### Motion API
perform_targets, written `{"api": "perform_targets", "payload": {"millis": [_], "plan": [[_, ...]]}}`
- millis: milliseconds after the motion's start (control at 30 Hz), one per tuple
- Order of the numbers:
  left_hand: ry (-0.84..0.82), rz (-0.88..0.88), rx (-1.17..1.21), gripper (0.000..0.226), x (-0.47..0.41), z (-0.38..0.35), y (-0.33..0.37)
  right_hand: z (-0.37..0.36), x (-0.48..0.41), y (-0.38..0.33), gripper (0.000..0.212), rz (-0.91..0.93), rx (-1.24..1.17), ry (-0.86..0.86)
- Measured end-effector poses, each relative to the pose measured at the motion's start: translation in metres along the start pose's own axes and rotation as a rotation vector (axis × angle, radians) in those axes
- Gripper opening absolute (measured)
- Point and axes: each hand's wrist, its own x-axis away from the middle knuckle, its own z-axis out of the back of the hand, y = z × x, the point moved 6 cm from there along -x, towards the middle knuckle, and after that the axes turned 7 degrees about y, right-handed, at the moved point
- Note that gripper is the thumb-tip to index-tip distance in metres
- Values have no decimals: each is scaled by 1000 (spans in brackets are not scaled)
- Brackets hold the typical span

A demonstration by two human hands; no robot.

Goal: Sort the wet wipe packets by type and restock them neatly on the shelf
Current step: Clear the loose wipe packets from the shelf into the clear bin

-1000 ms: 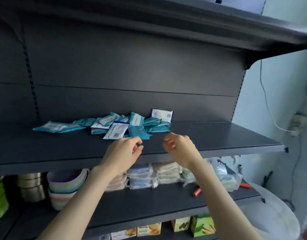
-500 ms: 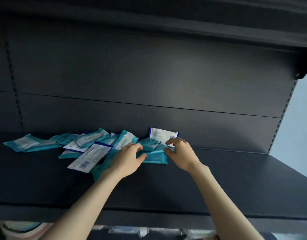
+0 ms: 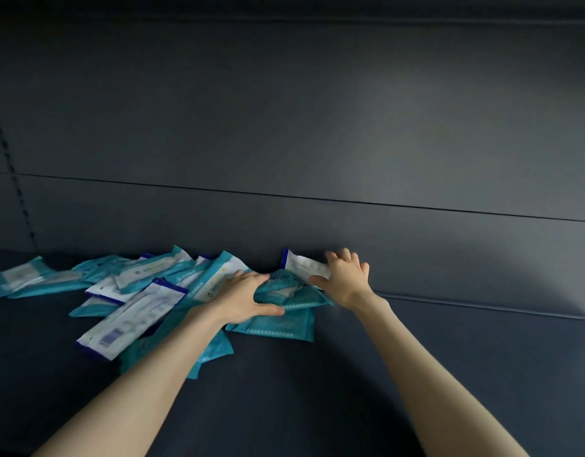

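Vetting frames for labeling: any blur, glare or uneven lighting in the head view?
Head view: light comes from the right, so the shelf back panel is brighter there and dim at left; the right hand is slightly smeared by motion; print on the front white packet is soft, unreadable; no hard glare.

Wet wipe packets point(image 3: 159, 285) lie in an overlapping heap on the left half of a shelf point(image 3: 416, 374), close to its back panel point(image 3: 317, 127). A person's left hand point(image 3: 245, 298) rests on the heap's right end. The right hand point(image 3: 345, 280), just beside it, touches a propped packet point(image 3: 302, 267) leaning against the panel. A long packet point(image 3: 133, 319) lies foremost, left of the left forearm.
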Motion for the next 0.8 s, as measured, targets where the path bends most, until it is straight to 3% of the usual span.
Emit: {"api": "perform_targets", "payload": {"millis": [100, 233, 367, 500, 633, 800], "plan": [[69, -42, 48, 77, -2, 2, 1, -4, -1, 0, 40, 21, 38, 6], [155, -51, 130, 64, 2, 2, 3, -6, 5, 12, 25, -93, -276, -53], [167, -47, 244, 43, 6, 1, 10, -6, 15, 17, 40, -149, -442, -170], [229, -82, 255, 37, 10, 5, 14, -16, 21, 17, 41, -199, -658, -206], [337, -56, 276, 38, 14, 9, 11, -21, 23, 18, 27, -194, -804, -297], [531, 90, 319, 38, 20, 24, 11, -10, 24, 28, 46, -252, -853, -199]]}}
